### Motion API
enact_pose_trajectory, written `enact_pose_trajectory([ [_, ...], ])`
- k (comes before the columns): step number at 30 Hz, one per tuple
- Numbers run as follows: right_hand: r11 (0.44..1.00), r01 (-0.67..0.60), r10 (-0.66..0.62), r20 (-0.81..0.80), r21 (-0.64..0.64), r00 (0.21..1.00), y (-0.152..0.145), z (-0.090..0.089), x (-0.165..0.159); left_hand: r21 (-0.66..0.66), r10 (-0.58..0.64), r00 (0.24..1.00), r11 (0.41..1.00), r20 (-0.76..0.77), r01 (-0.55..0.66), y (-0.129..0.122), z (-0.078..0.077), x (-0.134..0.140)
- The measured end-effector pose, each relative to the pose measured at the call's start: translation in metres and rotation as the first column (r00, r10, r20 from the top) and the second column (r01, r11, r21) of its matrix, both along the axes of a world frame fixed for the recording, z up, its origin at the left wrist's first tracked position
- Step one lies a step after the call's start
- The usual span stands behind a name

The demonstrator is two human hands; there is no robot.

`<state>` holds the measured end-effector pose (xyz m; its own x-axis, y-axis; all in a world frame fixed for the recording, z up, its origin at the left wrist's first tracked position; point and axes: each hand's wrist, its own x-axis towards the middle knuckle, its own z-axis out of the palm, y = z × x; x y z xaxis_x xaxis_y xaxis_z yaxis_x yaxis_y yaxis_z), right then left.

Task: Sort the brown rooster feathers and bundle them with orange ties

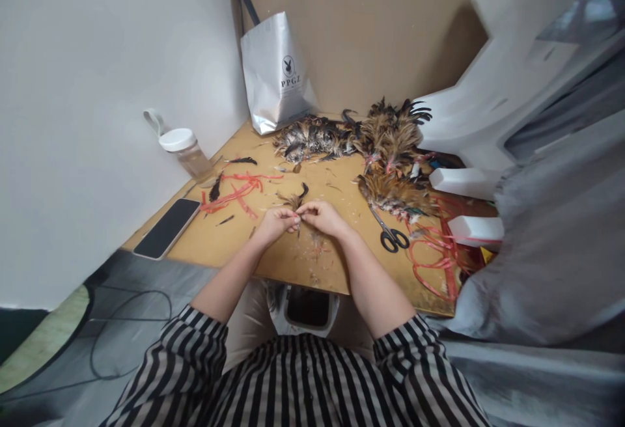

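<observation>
A small bunch of feathers (293,200), brown with one dark curled plume, points away from me between my fingertips. My left hand (276,226) is closed in a pinch on its lower end. From the other side, my right hand (322,217) pinches the same spot, its fingertips touching those of the left. The exact grip of each finger is too small to make out. To the right of my hands lies a pair of scissors (392,235) with black handles, its blades under a brown feather heap (395,194).
Larger feather piles (385,129) lie at the back. Red plastic strips (237,194) are scattered on the left, with more red strings (434,254) on the right. A phone (167,228), a lidded bottle (188,153), a silver bag (273,75) and white plastic parts (463,183) surround the work area.
</observation>
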<state>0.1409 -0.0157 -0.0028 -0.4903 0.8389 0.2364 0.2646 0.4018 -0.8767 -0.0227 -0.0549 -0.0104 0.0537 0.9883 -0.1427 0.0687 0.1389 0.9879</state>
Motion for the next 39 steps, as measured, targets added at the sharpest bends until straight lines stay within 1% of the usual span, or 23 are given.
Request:
enact_pose_trajectory([
  [3,0.994,0.0,-0.014,0.124,0.11,0.992,-0.001,-0.002,0.001,-0.001,-0.02,1.0,1.0,0.001,0.02,0.0,-0.001,-0.001],
  [5,0.989,-0.01,-0.016,0.169,0.149,0.986,0.0,-0.003,0.001,0.002,-0.026,1.0,1.0,0.004,0.026,-0.001,-0.001,-0.001],
  [7,0.987,-0.024,-0.005,0.18,0.161,0.984,0.001,-0.004,0.002,0.004,-0.033,0.999,0.999,0.005,0.033,-0.001,0.001,-0.001],
  [10,0.989,-0.051,0.028,0.165,0.137,0.986,0.003,-0.007,0.003,-0.009,-0.042,0.999,0.999,0.005,0.042,-0.002,0.004,-0.001],
  [13,0.993,-0.078,0.064,0.147,0.085,0.987,0.006,-0.011,0.003,-0.025,-0.033,0.999,0.999,0.008,0.033,-0.003,0.007,-0.001],
  [17,0.995,-0.091,0.085,0.119,0.046,0.989,0.006,-0.01,0.002,-0.04,-0.008,1.0,0.999,0.028,0.009,-0.002,0.006,-0.001],
  [23,0.99,-0.098,0.086,0.106,0.106,0.991,0.003,-0.001,0.002,-0.102,0.014,0.996,0.995,0.088,-0.005,0.004,0.004,-0.005],
  [27,0.983,-0.126,0.109,0.128,0.133,0.986,0.004,-0.001,0.003,-0.161,0.027,0.989,0.987,0.143,-0.003,0.007,0.006,-0.007],
  [30,0.978,-0.141,0.119,0.141,0.155,0.983,0.004,-0.001,0.003,-0.176,0.021,0.987,0.984,0.162,0.008,0.007,0.008,-0.007],
  [33,0.987,-0.089,0.072,0.13,0.132,0.989,0.002,0.001,0.001,-0.157,0.002,0.989,0.987,0.149,0.022,0.006,0.01,-0.006],
  [36,0.999,-0.012,0.006,0.135,0.046,0.991,-0.001,0.002,-0.001,-0.13,-0.014,0.994,0.991,0.11,0.028,0.004,0.011,-0.005],
  [39,1.0,-0.023,0.019,0.193,0.018,0.981,-0.002,-0.001,-0.004,-0.093,-0.029,0.998,0.995,0.057,0.034,0.002,0.012,-0.003],
])
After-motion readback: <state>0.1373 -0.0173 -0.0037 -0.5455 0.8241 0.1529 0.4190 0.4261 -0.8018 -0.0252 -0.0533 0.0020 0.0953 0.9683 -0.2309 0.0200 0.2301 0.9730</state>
